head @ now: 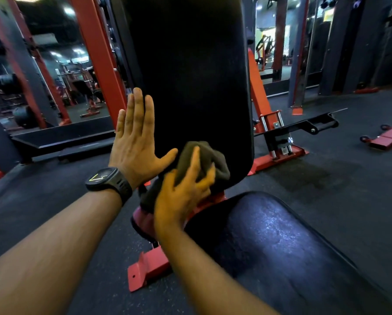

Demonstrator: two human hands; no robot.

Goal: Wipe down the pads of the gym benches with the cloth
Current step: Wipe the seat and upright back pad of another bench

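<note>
- The seat pad (281, 246) lies nearest, at the near right: dark, glossy, with a rounded far end.
- The left forearm comes in from the near left with a black watch (106, 179) on the wrist. Its face shows a yellow-green angled mark, and any lettering is too small to read.
- The left hand (136, 144) is flat, fingers straight and thumb spread, and it presses on the left edge of the upright back pad (195, 76).
- The right hand (183, 194), blurred, grips the bunched olive cloth (204, 160) with its fingers curled over it. It holds the cloth against the back pad's lower end, just beside the left thumb.
- The back pad's lower corners are rounded, and the red frame (147, 269) shows between it and the seat pad.
- Dark floor (326, 173) lies open to the right, as far as a red wheeled piece (388, 137) at the far right.
- On the left the floor runs to a mirror (54, 76) between red uprights.
</note>
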